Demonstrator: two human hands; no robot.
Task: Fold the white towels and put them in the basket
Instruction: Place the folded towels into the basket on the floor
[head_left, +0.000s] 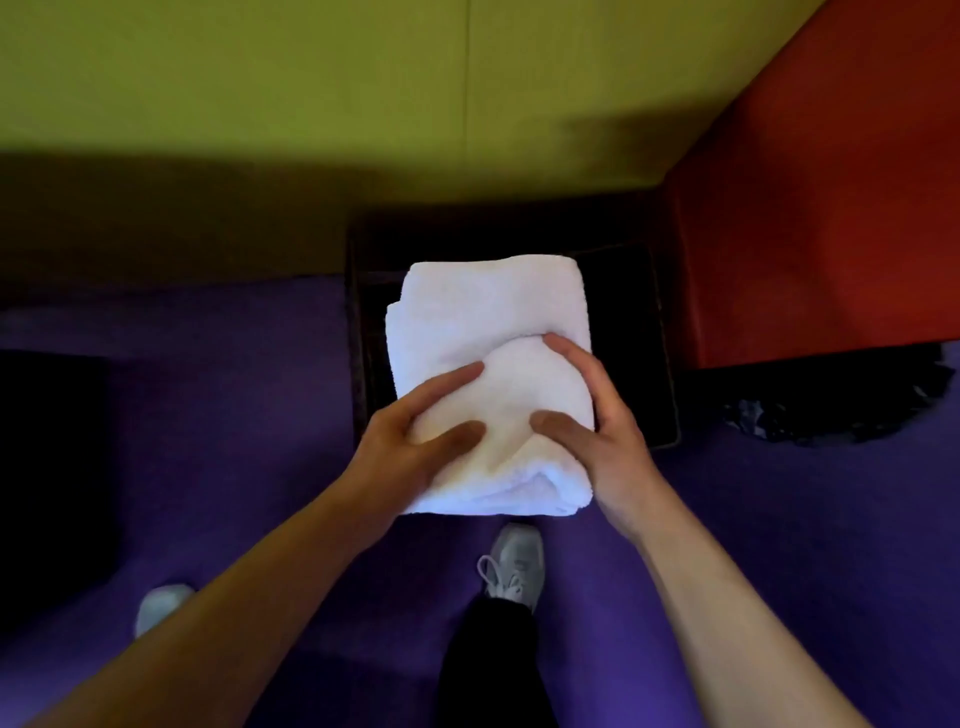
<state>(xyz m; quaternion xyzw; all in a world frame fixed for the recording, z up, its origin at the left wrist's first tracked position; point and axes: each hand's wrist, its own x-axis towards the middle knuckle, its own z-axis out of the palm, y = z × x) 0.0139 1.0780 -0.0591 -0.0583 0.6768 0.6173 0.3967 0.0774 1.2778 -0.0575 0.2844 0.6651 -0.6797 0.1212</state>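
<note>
Overhead, left hand (410, 447) and right hand (597, 431) both clasp a folded white towel (488, 322) above the dark basket (660, 364), fingers closed on its near end.

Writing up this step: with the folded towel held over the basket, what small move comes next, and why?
Probably lower it straight down. Both the left hand and right hand grip the folded white towel above the dark basket, which looks open beneath.
</note>
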